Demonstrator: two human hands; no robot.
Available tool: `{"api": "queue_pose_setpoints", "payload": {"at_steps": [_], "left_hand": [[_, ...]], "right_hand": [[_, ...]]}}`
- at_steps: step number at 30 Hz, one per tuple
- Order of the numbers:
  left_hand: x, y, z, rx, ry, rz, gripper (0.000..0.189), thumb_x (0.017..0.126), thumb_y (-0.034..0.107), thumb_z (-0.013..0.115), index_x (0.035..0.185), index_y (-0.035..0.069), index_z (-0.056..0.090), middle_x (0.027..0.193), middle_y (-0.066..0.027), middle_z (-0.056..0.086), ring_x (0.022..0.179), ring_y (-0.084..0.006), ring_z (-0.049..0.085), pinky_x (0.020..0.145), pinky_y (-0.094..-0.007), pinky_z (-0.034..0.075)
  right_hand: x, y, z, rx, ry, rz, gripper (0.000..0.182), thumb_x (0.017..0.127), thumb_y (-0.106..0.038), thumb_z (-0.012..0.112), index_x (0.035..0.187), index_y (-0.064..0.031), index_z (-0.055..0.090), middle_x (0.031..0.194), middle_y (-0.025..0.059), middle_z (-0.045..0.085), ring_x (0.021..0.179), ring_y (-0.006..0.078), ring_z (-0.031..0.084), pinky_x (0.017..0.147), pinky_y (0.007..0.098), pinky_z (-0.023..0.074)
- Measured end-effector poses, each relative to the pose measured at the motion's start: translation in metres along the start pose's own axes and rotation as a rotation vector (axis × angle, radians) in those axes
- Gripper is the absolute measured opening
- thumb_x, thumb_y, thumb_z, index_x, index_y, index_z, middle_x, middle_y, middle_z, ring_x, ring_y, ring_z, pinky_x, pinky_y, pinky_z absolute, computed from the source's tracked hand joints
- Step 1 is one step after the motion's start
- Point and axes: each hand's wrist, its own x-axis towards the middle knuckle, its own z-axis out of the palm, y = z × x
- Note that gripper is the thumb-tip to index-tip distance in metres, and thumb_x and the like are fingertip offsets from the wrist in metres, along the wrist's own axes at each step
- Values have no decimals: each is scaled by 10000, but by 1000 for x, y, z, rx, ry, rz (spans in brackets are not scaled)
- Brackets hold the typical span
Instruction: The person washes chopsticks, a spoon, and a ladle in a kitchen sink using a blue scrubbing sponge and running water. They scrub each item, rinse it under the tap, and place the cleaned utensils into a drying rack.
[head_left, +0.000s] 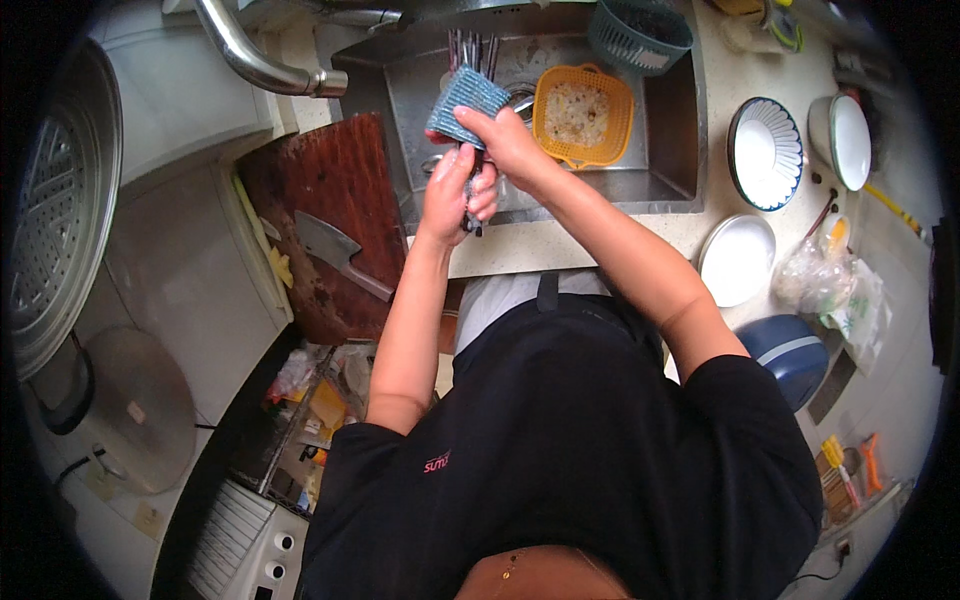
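Note:
Over the left part of a steel sink (667, 135), my left hand (455, 191) is closed around a bundle of chopsticks (474, 51). Their far ends fan out above a blue ribbed scrubbing cloth (466, 97). My right hand (514, 142) holds this cloth wrapped about the middle of the bundle, its thumb on top. Both hands look wet, with some suds. Right of the cloth, an orange plastic basket (626, 112) with food scraps sits in the sink. A grey-green plastic basket (637, 56) is at the sink's far right corner.
A cleaver (330, 244) lies on a dark red wooden board (337, 315) left of the sink. The steel faucet (262, 64) reaches in from the upper left. Along the right counter are a patterned bowl (765, 154), white plates (737, 261), a pot (847, 142) and a plastic bag (814, 277).

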Motion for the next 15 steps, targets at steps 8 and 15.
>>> {"api": "queue_pose_setpoints", "payload": {"at_steps": [8, 15], "left_hand": [[-25, -14, 13, -33, -37, -138, 281, 1023, 363, 401, 1061, 95, 475, 662, 12, 407, 440, -58, 334, 411, -218, 316], [-28, -27, -29, 178, 182, 7, 256, 1009, 328, 455, 1015, 73, 473, 648, -3, 461, 444, -81, 409, 406, -232, 354]], "right_hand": [[105, -39, -46, 220, 175, 18, 233, 956, -199, 505, 968, 20, 583, 773, 127, 661, 628, 225, 668, 548, 310, 523], [77, -84, -121, -621, 407, -69, 277, 856, -242, 628, 1009, -13, 661, 842, 56, 672, 694, 160, 604, 624, 339, 495]]}}
